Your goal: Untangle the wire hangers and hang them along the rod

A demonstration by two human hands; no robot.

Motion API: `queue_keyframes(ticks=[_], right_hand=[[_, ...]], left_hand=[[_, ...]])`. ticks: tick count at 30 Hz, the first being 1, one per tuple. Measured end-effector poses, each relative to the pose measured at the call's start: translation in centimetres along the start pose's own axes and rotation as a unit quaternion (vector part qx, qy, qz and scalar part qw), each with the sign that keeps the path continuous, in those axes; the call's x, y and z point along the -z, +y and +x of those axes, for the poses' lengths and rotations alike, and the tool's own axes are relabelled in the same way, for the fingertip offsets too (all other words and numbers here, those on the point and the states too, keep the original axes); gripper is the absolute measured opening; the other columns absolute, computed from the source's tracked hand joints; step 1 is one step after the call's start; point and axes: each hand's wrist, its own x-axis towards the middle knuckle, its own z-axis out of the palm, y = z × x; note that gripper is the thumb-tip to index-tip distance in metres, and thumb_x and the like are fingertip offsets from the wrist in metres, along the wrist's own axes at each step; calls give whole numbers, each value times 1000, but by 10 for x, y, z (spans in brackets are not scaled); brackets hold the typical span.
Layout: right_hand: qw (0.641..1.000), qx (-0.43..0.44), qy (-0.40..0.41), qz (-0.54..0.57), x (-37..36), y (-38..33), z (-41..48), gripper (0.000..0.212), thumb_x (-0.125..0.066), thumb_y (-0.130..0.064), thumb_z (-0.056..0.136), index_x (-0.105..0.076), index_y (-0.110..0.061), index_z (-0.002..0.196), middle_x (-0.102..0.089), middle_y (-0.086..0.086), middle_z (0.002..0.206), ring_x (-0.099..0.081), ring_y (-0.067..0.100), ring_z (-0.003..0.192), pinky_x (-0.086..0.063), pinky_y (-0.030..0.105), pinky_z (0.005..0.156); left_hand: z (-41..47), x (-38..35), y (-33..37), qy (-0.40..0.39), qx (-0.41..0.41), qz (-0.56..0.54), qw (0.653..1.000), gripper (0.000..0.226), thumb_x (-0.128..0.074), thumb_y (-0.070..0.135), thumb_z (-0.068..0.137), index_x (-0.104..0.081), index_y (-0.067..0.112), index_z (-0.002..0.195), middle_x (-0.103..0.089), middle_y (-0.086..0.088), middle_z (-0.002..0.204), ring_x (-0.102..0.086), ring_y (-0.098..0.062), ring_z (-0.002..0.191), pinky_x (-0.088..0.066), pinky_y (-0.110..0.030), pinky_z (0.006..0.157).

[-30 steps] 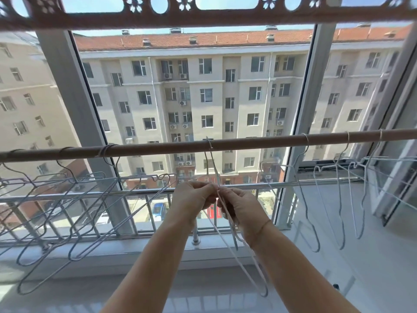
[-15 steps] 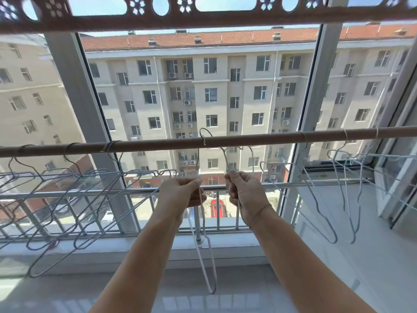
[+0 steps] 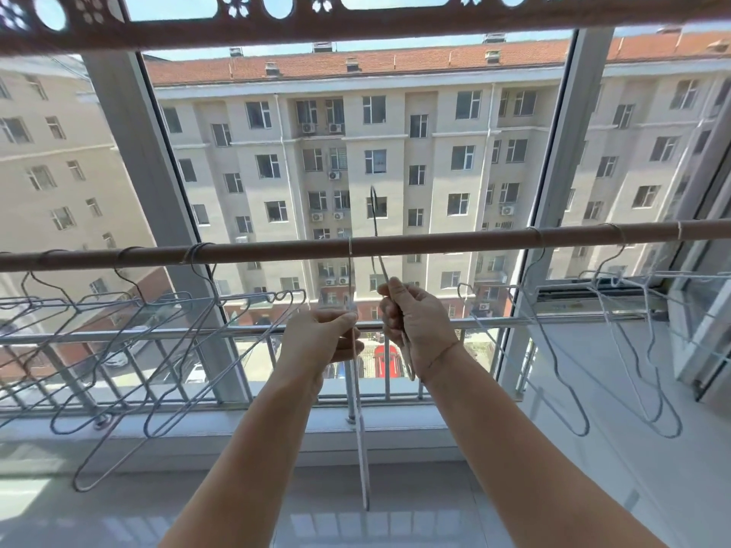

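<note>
A white hanger point(image 3: 362, 448) is pinched just below its neck between the thumb and curled fingers of the left hand point(image 3: 322, 338). Its hook is seated over the rod point(image 3: 455, 240), and its body is seen edge-on, hung straight down past the railing point(image 3: 158, 335).

A second hanger point(image 3: 374, 215) is gripped in the closed fist of the right hand point(image 3: 417, 322), with the fingers wrapped round the wire. Its hook is seen above the rod and is not caught on it, and a short length of wire is left showing below the fist. The two hands are held close together just beneath the rod, without touching. Two hangers are thus held, one in each hand.

To the left, a cluster of grey hangers point(image 3: 130, 350) is hung on the rod, tilted and so overlapped that the count cannot be told. To the right, white hangers point(image 3: 563, 383) are hung, and three of their hooks can be counted over the rod.
</note>
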Motion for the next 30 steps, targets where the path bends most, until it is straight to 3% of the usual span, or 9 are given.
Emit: queue_keyframes(ticks=[10, 12, 14, 17, 21, 23, 26, 28, 30], right_hand=[[998, 4, 33, -44, 47, 14, -24, 22, -46, -19, 95, -57, -8, 79, -44, -4, 47, -33, 5, 37, -28, 15, 35], [998, 12, 31, -45, 49, 11, -26, 20, -50, -21, 92, -57, -10, 77, -44, -4, 47, -33, 5, 37, -28, 15, 35], [998, 28, 31, -43, 52, 6, -27, 17, -55, -20, 89, -56, -11, 75, -44, -4, 46, -33, 5, 36, -28, 15, 35], [997, 55, 31, -42, 56, 0, -26, 16, -55, -17, 90, -57, -10, 75, -45, -4, 45, -33, 6, 36, -28, 16, 35], [996, 38, 69, -32, 60, -8, -21, 18, -54, -16, 91, -53, -11, 74, -46, -3, 44, -35, 6, 36, -28, 16, 34], [996, 11, 88, -30, 62, -13, -17, 21, -56, -15, 90, -50, -13, 70, -46, -3, 42, -34, 6, 34, -27, 14, 33], [991, -35, 113, -57, 67, -15, -15, 20, -57, -13, 89, -49, -14, 70, -46, 0, 44, -35, 6, 32, -26, 13, 32], [988, -55, 116, -82, 74, -14, -22, 20, -57, -13, 89, -50, -13, 70, -46, 1, 47, -36, 7, 33, -27, 14, 32], [985, -62, 109, -120, 81, -11, -35, 20, -56, -14, 90, -52, -12, 70, -48, 1, 49, -37, 8, 36, -29, 16, 33]], left_hand=[[0, 1, -10, 50, -39, 44, 997, 22, -65, 11, 85, -67, 1, 105, -66, -6, 78, -61, -19, 75, -54, -32, 76], [-5, -2, -9, 113, -97, 106, 983, 32, -67, 17, 84, -63, 6, 113, -65, 0, 85, -62, -19, 85, -53, -35, 86], [-19, -11, -2, 180, -210, 135, 952, 30, -65, 17, 85, -62, 11, 114, -63, 4, 86, -62, -14, 83, -53, -25, 81], [-39, -37, 10, 132, -308, 123, 934, 20, -63, 13, 87, -66, 13, 107, -67, 5, 84, -64, -5, 78, -51, -11, 74], [-38, -78, 11, -19, -208, 101, 973, 23, -63, 18, 87, -68, 11, 108, -69, 5, 91, -65, -6, 88, -51, -21, 85], [-25, -94, 9, -26, -127, 76, 989, 20, -61, 16, 87, -68, 10, 105, -67, 2, 90, -64, -13, 89, -51, -26, 85], [-6, -112, 6, -20, 5, -13, 1000, 7, -59, 11, 87, -65, 7, 84, -60, -3, 73, -56, -17, 70, -47, -21, 62], [0, -119, 2, -9, 79, -50, 996, 18, -56, 8, 88, -54, 9, 71, -49, -2, 66, -49, -18, 64, -37, -21, 54], [-3, -124, -7, 17, 110, -93, 989, 12, -54, 6, 89, -59, 8, 78, -50, -3, 70, -45, -14, 62, -35, -24, 56]])
